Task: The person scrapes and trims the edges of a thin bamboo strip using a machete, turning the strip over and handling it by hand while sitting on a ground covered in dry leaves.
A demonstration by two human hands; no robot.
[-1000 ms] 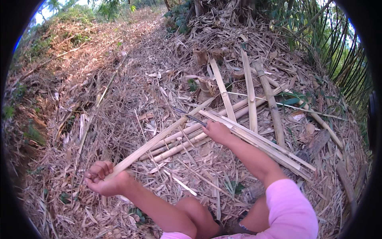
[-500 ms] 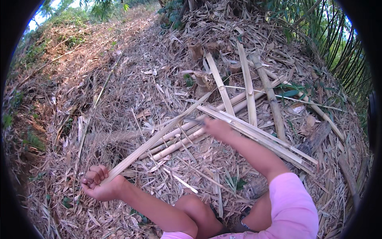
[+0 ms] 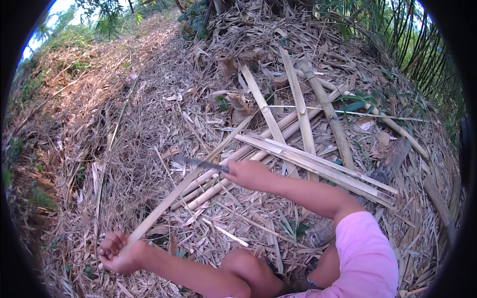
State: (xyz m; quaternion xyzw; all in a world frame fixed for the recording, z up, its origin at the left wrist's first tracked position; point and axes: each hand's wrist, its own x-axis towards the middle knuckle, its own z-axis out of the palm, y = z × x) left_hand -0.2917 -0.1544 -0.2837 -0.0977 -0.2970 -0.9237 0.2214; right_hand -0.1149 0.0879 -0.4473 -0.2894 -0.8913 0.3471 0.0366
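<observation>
My left hand (image 3: 120, 252) is closed round the near end of a long, flat split bamboo strip (image 3: 166, 205), which slants up to the right. The strip's far end reaches toward a cut bamboo stump (image 3: 242, 103). In my right hand (image 3: 249, 175) is a knife with a long dark blade (image 3: 197, 163); its handle is hidden by my fingers. The blade points left and lies across the strip's middle; I cannot tell if it touches. Below the strip is a bundle of bamboo poles (image 3: 211, 186) on the ground.
Several split bamboo pieces (image 3: 318, 164) lie to the right of my knife hand, some crossing the poles. A thicker pole (image 3: 328, 116) and a dark log (image 3: 392, 161) are farther right. Dry leaves (image 3: 149, 124) cover the ground. Another stump (image 3: 227, 63) stands at the back.
My right hand has moved left and slightly down with the knife, whose blade now shows clearly over the strip. My left hand still holds the strip's end, a little lower in view.
</observation>
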